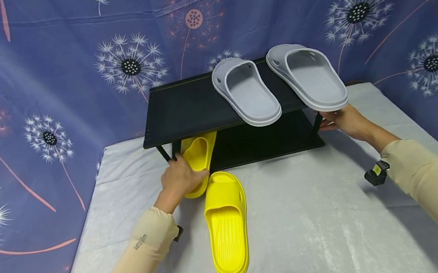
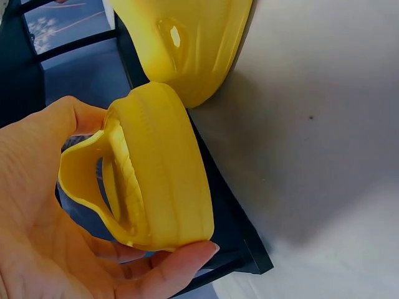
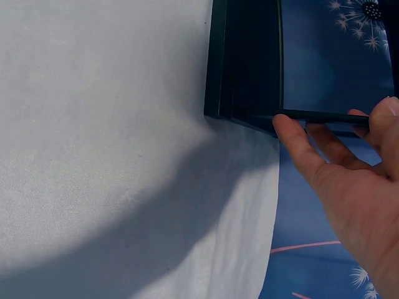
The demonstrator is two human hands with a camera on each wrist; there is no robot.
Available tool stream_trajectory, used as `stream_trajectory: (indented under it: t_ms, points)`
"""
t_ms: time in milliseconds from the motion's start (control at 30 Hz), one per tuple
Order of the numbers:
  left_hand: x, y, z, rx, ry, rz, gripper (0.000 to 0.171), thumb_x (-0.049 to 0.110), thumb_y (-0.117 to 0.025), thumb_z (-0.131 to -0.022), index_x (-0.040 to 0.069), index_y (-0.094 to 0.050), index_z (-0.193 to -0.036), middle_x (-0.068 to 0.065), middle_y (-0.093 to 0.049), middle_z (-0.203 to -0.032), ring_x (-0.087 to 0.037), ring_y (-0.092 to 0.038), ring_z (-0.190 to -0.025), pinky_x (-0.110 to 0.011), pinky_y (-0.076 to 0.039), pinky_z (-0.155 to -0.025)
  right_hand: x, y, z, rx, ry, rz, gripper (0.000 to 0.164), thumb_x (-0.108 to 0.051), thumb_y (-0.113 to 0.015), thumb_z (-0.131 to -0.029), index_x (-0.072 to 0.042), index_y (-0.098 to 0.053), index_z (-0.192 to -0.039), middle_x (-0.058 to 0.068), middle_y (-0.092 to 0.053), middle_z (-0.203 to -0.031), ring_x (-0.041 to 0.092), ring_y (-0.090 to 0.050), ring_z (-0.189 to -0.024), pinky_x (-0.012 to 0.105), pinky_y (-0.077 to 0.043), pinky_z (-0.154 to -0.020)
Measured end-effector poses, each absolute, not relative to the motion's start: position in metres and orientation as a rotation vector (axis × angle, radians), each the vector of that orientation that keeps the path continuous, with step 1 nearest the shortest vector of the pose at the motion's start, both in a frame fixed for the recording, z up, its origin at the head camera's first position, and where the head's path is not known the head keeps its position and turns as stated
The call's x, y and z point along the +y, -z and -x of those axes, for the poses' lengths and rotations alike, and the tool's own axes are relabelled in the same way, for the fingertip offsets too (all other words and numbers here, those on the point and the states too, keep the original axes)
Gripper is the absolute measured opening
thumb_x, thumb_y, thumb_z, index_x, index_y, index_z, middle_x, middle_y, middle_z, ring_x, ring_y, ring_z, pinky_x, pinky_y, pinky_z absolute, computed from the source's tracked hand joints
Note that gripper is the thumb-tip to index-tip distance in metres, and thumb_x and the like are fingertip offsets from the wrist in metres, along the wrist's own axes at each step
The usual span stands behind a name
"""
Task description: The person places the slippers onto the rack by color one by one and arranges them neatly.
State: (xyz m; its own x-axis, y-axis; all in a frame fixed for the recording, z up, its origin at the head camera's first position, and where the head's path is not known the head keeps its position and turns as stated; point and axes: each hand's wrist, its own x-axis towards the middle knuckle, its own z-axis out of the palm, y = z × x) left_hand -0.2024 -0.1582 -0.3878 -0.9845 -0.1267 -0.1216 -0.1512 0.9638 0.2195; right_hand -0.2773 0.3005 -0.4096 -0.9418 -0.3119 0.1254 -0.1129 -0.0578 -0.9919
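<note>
Well, fingers (image 2: 177, 268) grip rounded yellow slipper (image 2: 165, 168).

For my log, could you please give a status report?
Left hand gripping yellow slipper, partly inside black rack. Right hand holding its right-end post. Second yellow slipper close in front, possibly obstructing.

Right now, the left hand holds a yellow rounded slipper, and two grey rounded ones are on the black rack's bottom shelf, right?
No, the head view shows the grey slippers on the top shelf; the left hand does hold the yellow slipper.
</note>
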Motion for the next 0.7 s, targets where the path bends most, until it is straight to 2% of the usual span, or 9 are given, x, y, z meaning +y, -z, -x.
stream_trajectory:
  t_ms: [267,700]
  points:
    - [-0.158,0.391,0.215,3.056,-0.356,0.196,0.103,0.065,-0.067,-0.072,-0.005,-0.032,-0.139,-0.029,-0.054,-0.109,-0.041,-0.060,-0.090,-0.051,-0.053,-0.076,0.300,0.408,0.277,2.093,2.105,0.447,0.033,0.006,-0.044,-0.098,-0.022,-0.059,-0.107,-0.006,-0.056,-0.104,0.014,-0.064,-0.080,0.028,-0.058,-0.069]
    - [-0.161,0.392,0.230,3.014,-0.307,0.204,0.108,0.066,-0.064,-0.076,-0.005,-0.023,-0.146,-0.030,-0.050,-0.120,-0.042,-0.059,-0.096,-0.052,-0.053,-0.078,0.299,0.406,0.276,2.134,2.066,0.462,0.031,0.005,-0.043,-0.099,-0.021,-0.058,-0.108,-0.005,-0.056,-0.104,0.016,-0.064,-0.082,0.029,-0.059,-0.071]
